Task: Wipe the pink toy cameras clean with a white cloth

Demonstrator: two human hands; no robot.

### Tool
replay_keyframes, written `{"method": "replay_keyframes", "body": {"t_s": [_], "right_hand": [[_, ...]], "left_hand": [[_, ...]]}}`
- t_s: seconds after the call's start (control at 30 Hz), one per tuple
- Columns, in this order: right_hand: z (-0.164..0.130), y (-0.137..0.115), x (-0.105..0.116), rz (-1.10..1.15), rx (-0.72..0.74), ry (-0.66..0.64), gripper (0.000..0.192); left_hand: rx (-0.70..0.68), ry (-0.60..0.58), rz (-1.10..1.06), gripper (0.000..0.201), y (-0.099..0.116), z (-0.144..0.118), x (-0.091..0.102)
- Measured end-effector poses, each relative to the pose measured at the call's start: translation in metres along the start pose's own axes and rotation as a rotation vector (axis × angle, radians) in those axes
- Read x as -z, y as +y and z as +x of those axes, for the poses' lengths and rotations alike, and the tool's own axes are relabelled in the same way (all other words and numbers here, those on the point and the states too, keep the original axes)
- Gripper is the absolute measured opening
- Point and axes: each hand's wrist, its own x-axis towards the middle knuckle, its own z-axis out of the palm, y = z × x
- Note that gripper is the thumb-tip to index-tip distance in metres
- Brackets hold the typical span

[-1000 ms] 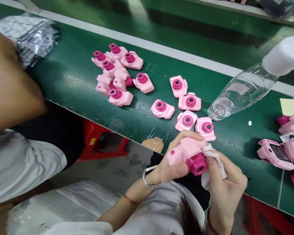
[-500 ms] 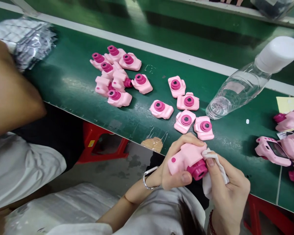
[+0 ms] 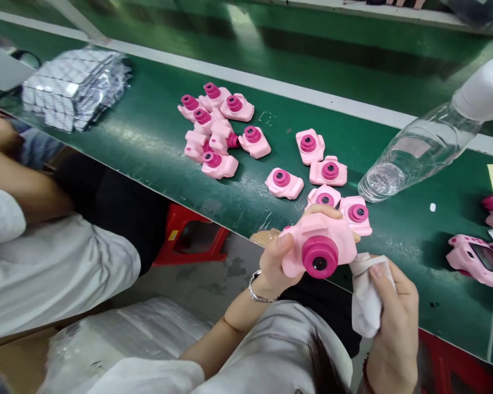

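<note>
Low in the middle of the frame, your left hand grips a pink toy camera, fingers curled around its body, magenta lens facing you. Just right of it, your right hand is closed on a white cloth. More toy cameras lie on the green worktop above.

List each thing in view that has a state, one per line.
Left hand: closed round the pink toy camera, lifted, magenta lens facing the viewer.
Right hand: gripping a bunched white cloth, just off the camera.
Clear plastic bottle: lying tilted on the green belt, white cap on.
Loose pink cameras: piled, lenses mostly up.
</note>
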Motion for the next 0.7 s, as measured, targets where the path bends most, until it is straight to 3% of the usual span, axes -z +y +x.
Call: {"method": "replay_keyframes", "body": {"t_s": [0.13,0.27,0.37,0.47,0.6,0.7], "right_hand": [[0.006,-0.003,0.012,0.039,0.035,-0.003,0.026],[0.005,-0.006,0.010,-0.013,0.059,-0.070,0.030],[0.003,-0.014,0.001,0.030,0.049,0.007,0.031],[0.002,-0.021,-0.007,0.071,0.043,0.159,0.031],[-0.003,-0.019,-0.007,-0.027,0.235,0.325,0.025],[-0.009,-0.015,-0.008,-0.239,0.422,0.163,0.023]], "left_hand": [[0.042,-0.013,-0.014,0.075,-0.003,-0.005,0.001],[0.040,-0.027,-0.026,0.073,-0.003,-0.006,0.001],[0.072,-0.039,-0.081,0.072,0.001,-0.005,-0.002],[0.199,-0.016,-0.173,0.075,0.003,-0.003,-0.005],[0.256,0.039,-0.211,0.077,-0.004,0.000,-0.009],[0.109,0.110,-0.129,0.075,-0.019,-0.003,-0.009]]}}
